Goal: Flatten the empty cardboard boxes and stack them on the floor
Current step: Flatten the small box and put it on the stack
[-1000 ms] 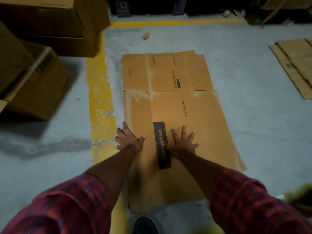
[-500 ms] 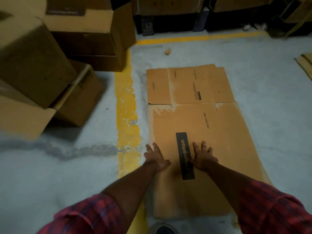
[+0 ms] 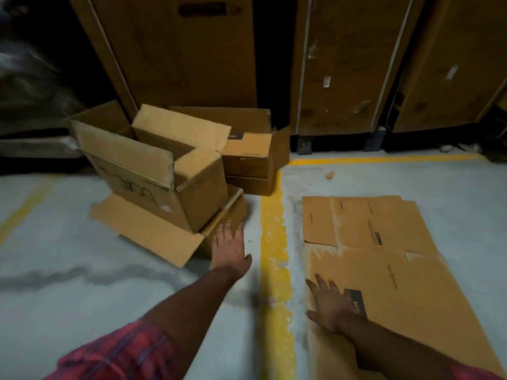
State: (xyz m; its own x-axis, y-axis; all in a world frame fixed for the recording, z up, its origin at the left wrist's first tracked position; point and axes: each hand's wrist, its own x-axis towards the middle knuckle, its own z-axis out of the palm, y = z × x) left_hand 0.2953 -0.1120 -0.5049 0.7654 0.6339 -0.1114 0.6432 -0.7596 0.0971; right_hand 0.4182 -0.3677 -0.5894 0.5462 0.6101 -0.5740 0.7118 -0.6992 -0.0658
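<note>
Boxes wait on the left side. The top box (image 3: 164,182) is open and tipped. It sits on the bottom box (image 3: 227,215), which has one big flap lying out on the floor (image 3: 68,297). A third box (image 3: 252,157) stands behind them, close to the tall cartons (image 3: 178,64) at the back. None of these three is flat yet.

The left hand (image 3: 229,250) is stretched out toward that pile. Its fingers are straight and spread, and it holds nothing. Its fingertips are right by the near corner of the bottom box, but I cannot tell if they touch it. The pile lies ahead of this hand and a bit to its left.

The right hand (image 3: 330,308) lies open on the flat box (image 3: 397,270), near its close left edge. It grips nothing and only rests there. The flat box lies on the floor to the right of the yellow line (image 3: 274,242). Its long side runs away from the person, the same way the line runs.

The yellow line is between the two hands, and the pile is well apart from the right hand. So the left hand is much nearer, and I think it is the one to grab a box first. The top box leans, so it may slide off if the bottom one gets bumped.
</note>
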